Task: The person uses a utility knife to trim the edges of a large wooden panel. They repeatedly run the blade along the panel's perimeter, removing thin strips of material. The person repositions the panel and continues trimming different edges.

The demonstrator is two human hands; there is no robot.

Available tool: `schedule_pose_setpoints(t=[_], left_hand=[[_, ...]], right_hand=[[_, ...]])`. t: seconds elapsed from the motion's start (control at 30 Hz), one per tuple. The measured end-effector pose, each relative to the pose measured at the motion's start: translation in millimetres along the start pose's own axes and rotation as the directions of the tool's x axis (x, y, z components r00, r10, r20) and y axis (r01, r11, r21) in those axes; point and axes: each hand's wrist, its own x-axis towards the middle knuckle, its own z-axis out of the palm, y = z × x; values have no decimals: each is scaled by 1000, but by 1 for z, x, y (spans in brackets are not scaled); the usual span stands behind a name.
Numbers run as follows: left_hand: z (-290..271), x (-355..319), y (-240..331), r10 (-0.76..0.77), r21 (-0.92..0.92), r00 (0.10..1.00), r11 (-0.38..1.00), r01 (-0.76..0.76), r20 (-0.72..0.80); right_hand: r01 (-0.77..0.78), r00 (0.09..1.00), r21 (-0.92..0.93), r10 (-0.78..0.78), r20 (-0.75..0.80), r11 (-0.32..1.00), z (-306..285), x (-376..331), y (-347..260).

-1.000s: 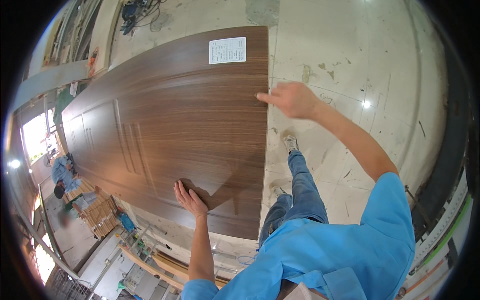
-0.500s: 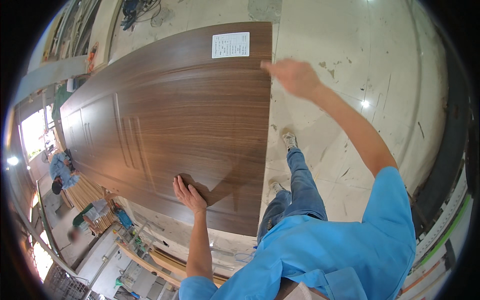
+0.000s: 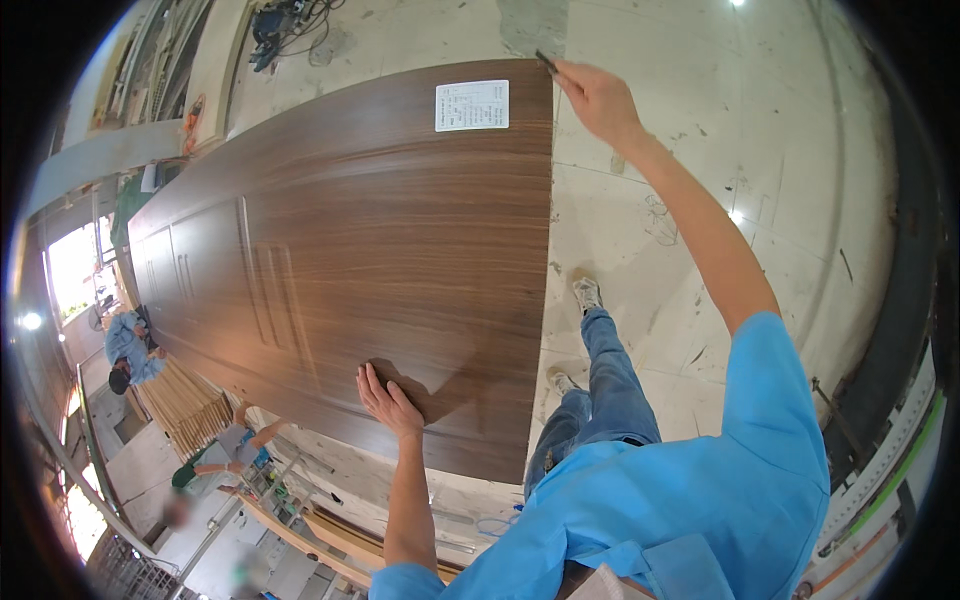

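A large brown wood-grain door panel (image 3: pixel 420 240) lies in front of me, with raised mouldings toward its far left end. On it, near the far right corner, is a white printed label (image 3: pixel 472 105). My left hand (image 3: pixel 391 402) rests flat on the door near its close long edge, fingers spread. My right hand (image 3: pixel 600 100) is closed on a small, dark, thin tool (image 3: pixel 546 62), whose exact kind I cannot make out. That tool's tip is at the door's far right corner; whether it touches the edge I cannot tell.
Two co-workers are at the left: one in blue (image 3: pixel 130 345) by the door's far end, another (image 3: pixel 225 450) reaching toward its near long edge. Stacked wooden strips (image 3: pixel 185 400) lie between them. Dark cables with a tool (image 3: pixel 285 30) sit on the floor beyond the door.
My right hand has moved farther away, up along the door's short right edge to its corner. My left hand stays on the door. The nearer co-worker now stretches an arm toward the door.
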Motion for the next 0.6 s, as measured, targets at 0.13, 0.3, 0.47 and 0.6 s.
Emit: schedule_pose_setpoints(t=[0.13,0.3,0.47,0.6], left_hand=[[0,-1,-1,6,-7,1000,1000,-6,-2],[1,0,0,24,-2,1000,1000,-24,-17],[-2,-1,0,33,-3,999,999,-33,-21],[-1,-1,0,25,-5,999,1000,-25,-27]], right_hand=[[-151,981,-4,150,125,989,5,41,17],[-222,974,183,210,80,958,1,34,6],[3,999,166,-11,47,986,6,13,16],[247,958,43,-250,136,968,-5,-58,-16]])
